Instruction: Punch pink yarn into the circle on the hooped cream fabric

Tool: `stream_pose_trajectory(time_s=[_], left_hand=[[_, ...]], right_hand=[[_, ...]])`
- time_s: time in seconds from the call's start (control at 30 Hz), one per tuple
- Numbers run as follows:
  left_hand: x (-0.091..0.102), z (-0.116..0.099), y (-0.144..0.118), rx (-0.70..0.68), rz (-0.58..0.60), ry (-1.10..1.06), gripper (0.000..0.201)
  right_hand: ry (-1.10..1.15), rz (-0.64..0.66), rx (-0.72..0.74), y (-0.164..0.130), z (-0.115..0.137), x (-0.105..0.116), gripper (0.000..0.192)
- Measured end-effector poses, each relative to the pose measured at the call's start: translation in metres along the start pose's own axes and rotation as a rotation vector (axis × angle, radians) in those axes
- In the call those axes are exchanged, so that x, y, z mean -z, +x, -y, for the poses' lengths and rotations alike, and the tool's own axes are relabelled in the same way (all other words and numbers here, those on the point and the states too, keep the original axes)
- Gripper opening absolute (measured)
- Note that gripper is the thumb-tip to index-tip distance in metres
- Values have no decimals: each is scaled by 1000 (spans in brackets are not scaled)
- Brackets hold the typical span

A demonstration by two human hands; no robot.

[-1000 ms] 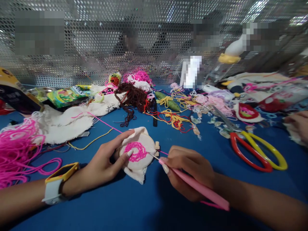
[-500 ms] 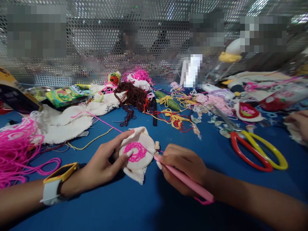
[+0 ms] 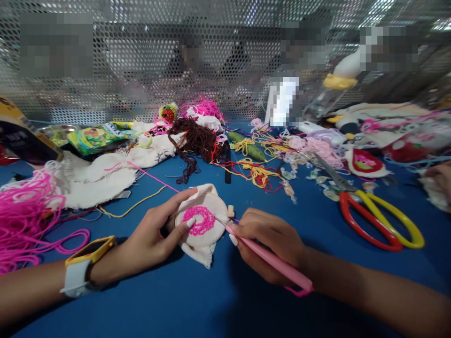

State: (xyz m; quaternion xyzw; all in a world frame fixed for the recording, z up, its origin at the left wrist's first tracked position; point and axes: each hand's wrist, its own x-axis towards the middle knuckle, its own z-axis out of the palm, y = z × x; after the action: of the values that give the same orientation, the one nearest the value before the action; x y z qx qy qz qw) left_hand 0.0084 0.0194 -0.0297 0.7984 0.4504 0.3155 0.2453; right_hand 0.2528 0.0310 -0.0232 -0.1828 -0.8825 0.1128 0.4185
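Observation:
My left hand (image 3: 158, 234) is closed on the left side of a small embroidery hoop (image 3: 219, 227) with off-white cloth stretched in it. Its thumb lies on the cloth's face, beside a ring of bright pink loops (image 3: 206, 220); the fingers behind are mostly hidden. Held like a pen in my right hand (image 3: 269, 244) is a pink punch needle (image 3: 278, 264). Its metal tip meets the cloth at the right edge of the pink loops. A loop of pink yarn hangs from the handle's rear end. The hoop's screw (image 3: 230, 211) sticks out at the right.
Pink yarn (image 3: 28, 220) is heaped at the left, near white cloth (image 3: 95, 180) and a green snack bag (image 3: 100, 138). Scissors (image 3: 369, 220) with red and yellow handles lie at the right. Brown yarn (image 3: 195, 138) and colourful threads fill the back. Another person's hand (image 3: 442, 180) shows at the right edge.
Both hands keep their grips, with the needle tip still at the right edge of the pink loops. The view has shifted very slightly; little else differs.

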Motion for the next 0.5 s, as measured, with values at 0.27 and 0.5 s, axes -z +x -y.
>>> stream_pose_trajectory(time_s=[0.27, 0.5], left_hand=[[1, -1, -1, -93, 2, -13, 54], [0, -2, -3, -73, -10, 16, 52]], right_hand=[[5, 51, -43, -10, -9, -6, 21], [-3, -20, -38, -3, 1, 3, 21]])
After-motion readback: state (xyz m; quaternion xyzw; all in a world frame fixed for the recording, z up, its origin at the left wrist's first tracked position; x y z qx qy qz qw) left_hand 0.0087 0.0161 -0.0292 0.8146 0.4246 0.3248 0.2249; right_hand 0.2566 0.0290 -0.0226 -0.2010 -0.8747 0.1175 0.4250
